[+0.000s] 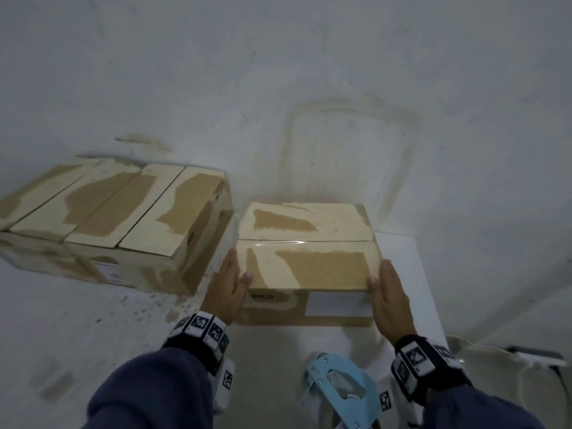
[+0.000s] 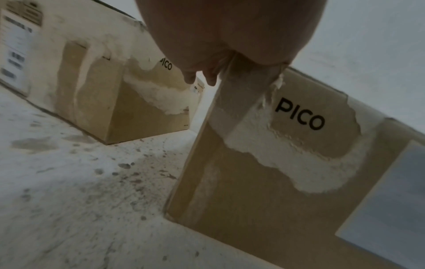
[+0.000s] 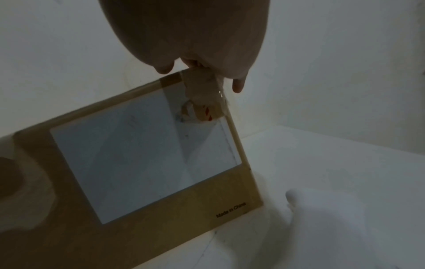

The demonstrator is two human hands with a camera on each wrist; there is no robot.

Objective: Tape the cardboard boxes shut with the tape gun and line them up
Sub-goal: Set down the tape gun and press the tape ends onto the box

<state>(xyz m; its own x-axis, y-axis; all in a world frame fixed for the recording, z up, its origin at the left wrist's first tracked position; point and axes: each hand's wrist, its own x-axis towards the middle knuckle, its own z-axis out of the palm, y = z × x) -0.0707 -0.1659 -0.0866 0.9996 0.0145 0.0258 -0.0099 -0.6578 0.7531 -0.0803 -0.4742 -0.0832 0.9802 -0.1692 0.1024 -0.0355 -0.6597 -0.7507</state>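
A brown cardboard box (image 1: 309,267) marked PICO sits in the middle, its flaps down, with clear tape (image 1: 303,242) along the top seam. My left hand (image 1: 227,286) lies flat against its left side, fingers straight and thumb on the top edge. My right hand (image 1: 388,292) presses the right side the same way. In the left wrist view my left hand (image 2: 227,36) rests on the box (image 2: 276,172) at its corner. The right wrist view has my right hand (image 3: 188,32) at the box's (image 3: 149,163) upper right corner. A light blue tape gun (image 1: 340,388) lies near me, between my forearms.
Closed boxes (image 1: 123,212) stand side by side on the left, the nearest (image 2: 138,109) a narrow gap from the held box. A white board (image 1: 402,264) lies under the box's right part. A white power strip (image 1: 538,357) with a cable lies at the far right. The floor is stained white.
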